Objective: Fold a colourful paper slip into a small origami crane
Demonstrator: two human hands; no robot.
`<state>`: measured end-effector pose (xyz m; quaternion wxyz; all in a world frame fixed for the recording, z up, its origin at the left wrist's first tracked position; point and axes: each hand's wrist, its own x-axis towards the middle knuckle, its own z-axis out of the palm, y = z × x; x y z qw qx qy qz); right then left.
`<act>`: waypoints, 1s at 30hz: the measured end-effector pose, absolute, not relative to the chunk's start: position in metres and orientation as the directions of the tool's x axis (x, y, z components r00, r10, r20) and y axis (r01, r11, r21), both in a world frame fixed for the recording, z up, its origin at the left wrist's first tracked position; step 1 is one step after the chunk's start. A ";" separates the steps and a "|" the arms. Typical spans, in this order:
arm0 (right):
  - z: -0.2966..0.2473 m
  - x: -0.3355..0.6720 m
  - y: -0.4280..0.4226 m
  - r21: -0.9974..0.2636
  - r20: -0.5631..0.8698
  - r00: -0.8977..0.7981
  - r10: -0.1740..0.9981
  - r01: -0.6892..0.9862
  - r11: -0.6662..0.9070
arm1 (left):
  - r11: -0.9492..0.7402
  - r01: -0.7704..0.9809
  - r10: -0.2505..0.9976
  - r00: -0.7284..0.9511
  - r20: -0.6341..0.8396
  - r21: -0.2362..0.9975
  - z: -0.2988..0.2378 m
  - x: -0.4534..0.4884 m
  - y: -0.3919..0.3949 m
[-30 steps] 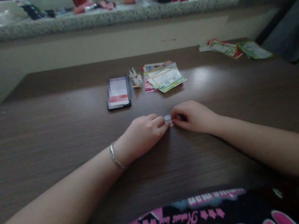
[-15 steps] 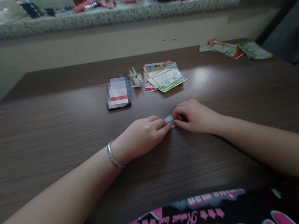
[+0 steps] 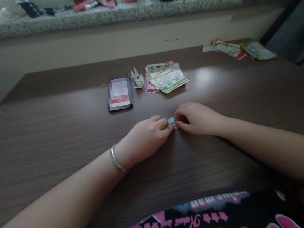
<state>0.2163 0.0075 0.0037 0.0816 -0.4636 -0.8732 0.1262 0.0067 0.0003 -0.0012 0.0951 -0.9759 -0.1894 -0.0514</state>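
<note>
A small folded piece of printed paper (image 3: 171,121) is pinched between both hands on the dark wooden table (image 3: 59,143). My left hand (image 3: 144,138), with a silver bangle on its wrist, is closed with its fingertips on the paper's left end. My right hand (image 3: 195,118) is closed on the paper's right end. Most of the paper is hidden by the fingers.
Beyond the hands lie a phone (image 3: 119,94), a small folded paper figure (image 3: 138,79) and a stack of printed leaflets (image 3: 166,77). More leaflets (image 3: 228,48) lie at the far right. A stone ledge (image 3: 97,17) with bottles and clutter runs behind the table.
</note>
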 end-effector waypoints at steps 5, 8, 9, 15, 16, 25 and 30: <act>0.008 0.215 0.007 -0.304 0.007 -0.529 0.848 0.807 0.506 | -0.902 0.387 0.370 0.921 0.119 -0.192 0.001 0.009 -0.001; 0.008 0.215 0.007 -0.331 -0.020 -0.501 0.865 0.820 0.467 | -0.898 0.390 0.370 0.920 0.129 -0.203 0.000 0.009 -0.001; 0.007 0.215 0.007 -0.333 -0.020 -0.498 0.867 0.821 0.463 | -0.897 0.391 0.370 0.920 0.133 -0.205 0.000 0.009 -0.001; 0.004 0.219 0.004 -0.298 0.045 -0.523 0.851 0.806 0.511 | -0.905 0.378 0.354 0.923 0.151 -0.193 -0.001 0.007 0.000; 0.004 0.221 0.003 -0.289 0.064 -0.543 0.837 0.793 0.536 | -0.907 0.376 0.351 0.924 0.152 -0.190 -0.001 0.007 0.000; 0.001 0.238 0.000 -0.038 0.142 -0.768 0.625 0.626 0.779 | -0.903 0.391 0.368 0.918 0.148 -0.180 0.000 0.008 -0.001; 0.006 0.235 -0.001 -0.008 0.121 -0.756 0.643 0.647 0.762 | -0.878 0.436 0.397 0.894 0.208 -0.196 0.002 0.008 -0.001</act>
